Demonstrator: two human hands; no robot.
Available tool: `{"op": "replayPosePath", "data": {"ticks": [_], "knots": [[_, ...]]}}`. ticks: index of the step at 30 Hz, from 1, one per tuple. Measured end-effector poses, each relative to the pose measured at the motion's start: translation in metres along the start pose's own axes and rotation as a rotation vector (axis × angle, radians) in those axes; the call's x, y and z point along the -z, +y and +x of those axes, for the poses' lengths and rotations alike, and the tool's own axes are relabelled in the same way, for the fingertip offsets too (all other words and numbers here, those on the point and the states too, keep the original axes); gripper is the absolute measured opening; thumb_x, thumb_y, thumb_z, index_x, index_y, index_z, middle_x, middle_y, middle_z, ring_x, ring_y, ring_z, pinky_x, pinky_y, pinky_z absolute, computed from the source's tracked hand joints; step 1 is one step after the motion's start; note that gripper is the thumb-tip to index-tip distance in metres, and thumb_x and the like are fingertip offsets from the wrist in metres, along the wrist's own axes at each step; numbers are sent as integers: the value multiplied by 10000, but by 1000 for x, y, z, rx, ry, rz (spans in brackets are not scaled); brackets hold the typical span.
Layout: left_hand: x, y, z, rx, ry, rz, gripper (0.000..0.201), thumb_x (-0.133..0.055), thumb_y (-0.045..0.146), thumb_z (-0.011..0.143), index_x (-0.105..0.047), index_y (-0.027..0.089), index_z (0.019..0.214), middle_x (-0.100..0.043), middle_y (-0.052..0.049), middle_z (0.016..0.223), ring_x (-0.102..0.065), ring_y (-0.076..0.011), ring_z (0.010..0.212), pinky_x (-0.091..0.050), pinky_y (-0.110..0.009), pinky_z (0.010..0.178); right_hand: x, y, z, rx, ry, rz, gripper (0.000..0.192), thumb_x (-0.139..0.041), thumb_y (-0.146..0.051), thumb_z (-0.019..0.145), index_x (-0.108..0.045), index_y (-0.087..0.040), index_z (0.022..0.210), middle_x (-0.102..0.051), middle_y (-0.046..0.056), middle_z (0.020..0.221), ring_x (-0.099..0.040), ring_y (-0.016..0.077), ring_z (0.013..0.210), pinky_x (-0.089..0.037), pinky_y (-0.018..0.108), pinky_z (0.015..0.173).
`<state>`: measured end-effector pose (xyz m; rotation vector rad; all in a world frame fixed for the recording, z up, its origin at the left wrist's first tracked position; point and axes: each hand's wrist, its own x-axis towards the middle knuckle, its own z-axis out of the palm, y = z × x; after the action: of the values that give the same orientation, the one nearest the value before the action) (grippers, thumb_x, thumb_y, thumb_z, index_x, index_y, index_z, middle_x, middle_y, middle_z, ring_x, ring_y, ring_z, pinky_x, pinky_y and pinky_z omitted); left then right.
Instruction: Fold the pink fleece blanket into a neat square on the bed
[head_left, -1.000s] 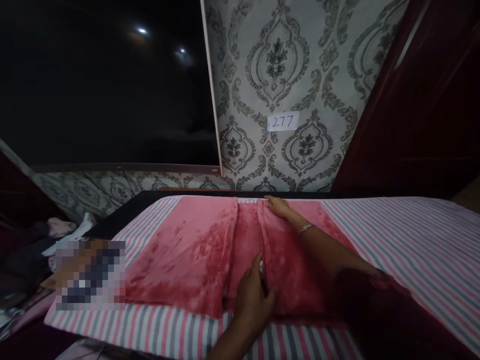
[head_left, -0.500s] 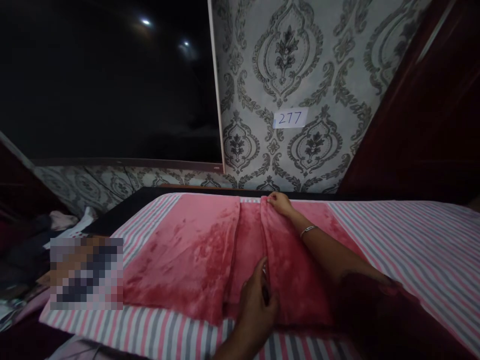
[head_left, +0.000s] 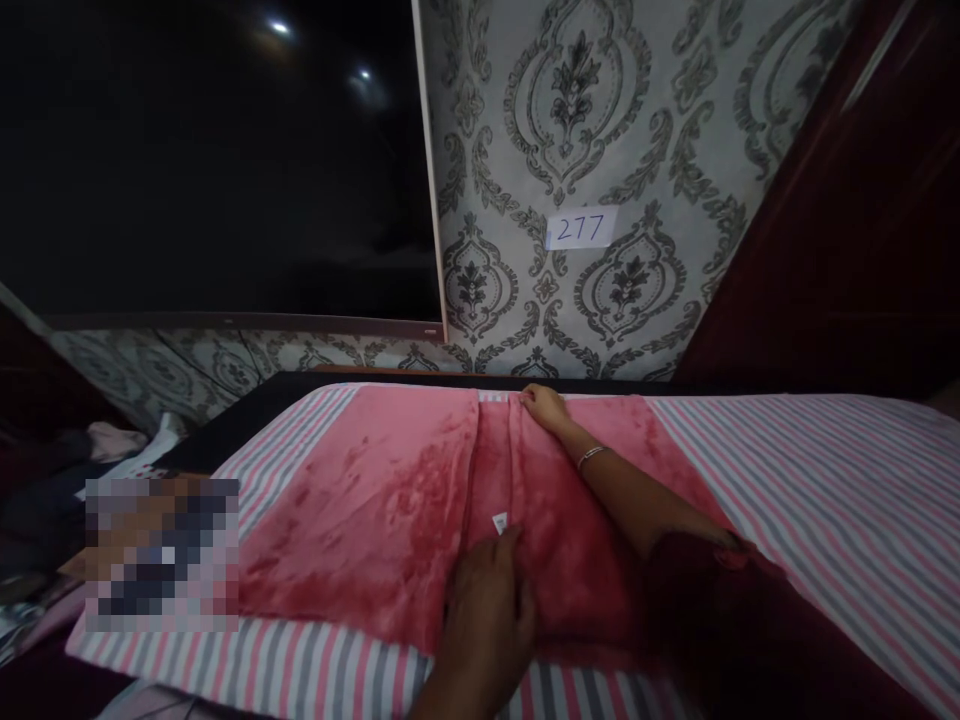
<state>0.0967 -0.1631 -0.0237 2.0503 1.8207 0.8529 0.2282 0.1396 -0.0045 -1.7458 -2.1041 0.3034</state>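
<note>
Red fleece blanket (head_left: 375, 520) lies folded flat on the striped bed sheet (head_left: 825, 480), across the bed, its far edge near the dark headboard edge (head_left: 247, 415). Left hand (head_left: 484, 620) rests at the blanket's near edge, fingers closed in a narrow grip on the fold line, just below a small white tag (head_left: 500, 522). Right hand (head_left: 544, 408) is at the blanket's far edge, fingertips pressed down on the same fold; whether it pinches cloth I cannot tell. Bracelet (head_left: 590, 457) on that wrist. Blanket looks soft, plush, limp, light-to-medium weight; likely to sag and slide on itself, no fragility. Best hold judged: the doubled fold edge at both ends. Paper label "277" (head_left: 581, 228) on the wall beyond the blanket.
</note>
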Motion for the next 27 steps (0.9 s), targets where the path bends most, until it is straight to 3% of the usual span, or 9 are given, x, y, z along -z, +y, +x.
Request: {"op": "replayPosePath", "data": {"ticks": [3,5,8,11,15,18,22,27], "knots": [[17,22,14,-102,62,110,414,-454,165,880,-631,191,1254,-661,-128,1136,-615,-291,1048,-529,-490,914,17,0,-4,88,-11,-32,385,-470,-268,978,-621,-224,1329,-662,70,1332,-593,200,1229,-431,304,1013],[21,37,26,-193,34,135,392,-414,161,915,-641,189,1234,-666,-120,1120,-618,-282,1040,-529,-496,926,28,1,-11,152,-22,-61,430,-454,-297,991,-568,-239,1401,-591,65,1430,-524,215,1320,-368,360,1104],[10,49,40,-256,-87,170,484,-499,236,909,-556,133,1379,-575,-168,1393,-510,-344,1309,-428,-549,1098,35,3,-27,229,-66,-111,489,-433,-366,1005,-478,-282,1484,-465,44,1544,-389,263,1433,-265,496,1176],[-13,46,41,-223,-206,202,697,-588,385,876,-431,125,1503,-336,-189,1606,-232,-416,1498,-255,-637,1190,26,5,-42,286,-168,-197,582,-379,-444,1016,-326,-273,1569,-316,59,1623,-275,303,1490,-240,579,1170],[-31,35,33,-206,-255,226,709,-532,431,905,-358,205,1554,-175,-150,1664,-72,-393,1534,-112,-699,1188,6,8,-52,336,-161,-263,602,-310,-472,1024,-298,-247,1582,-258,69,1646,-250,316,1497,-211,584,1181],[-33,32,30,-199,-271,253,694,-494,424,921,-331,223,1565,-148,-132,1670,-39,-367,1540,-101,-696,1186,3,7,-53,322,-180,-229,602,-300,-479,1022,-291,-264,1585,-239,57,1653,-228,322,1503,-180,596,1186],[-33,32,33,-186,-265,288,701,-505,422,910,-340,223,1562,-134,-136,1669,-27,-363,1541,-84,-679,1191,16,-3,-53,285,-232,-184,590,-326,-489,1018,-304,-300,1576,-239,41,1653,-225,291,1509,-158,575,1199],[-11,43,42,-166,-345,273,679,-521,461,907,-412,210,1528,-202,-162,1655,-106,-374,1535,-157,-648,1189,41,-9,-65,209,-204,-135,593,-341,-502,1028,-269,-313,1585,-253,39,1650,-221,237,1515,-213,492,1202]]}}
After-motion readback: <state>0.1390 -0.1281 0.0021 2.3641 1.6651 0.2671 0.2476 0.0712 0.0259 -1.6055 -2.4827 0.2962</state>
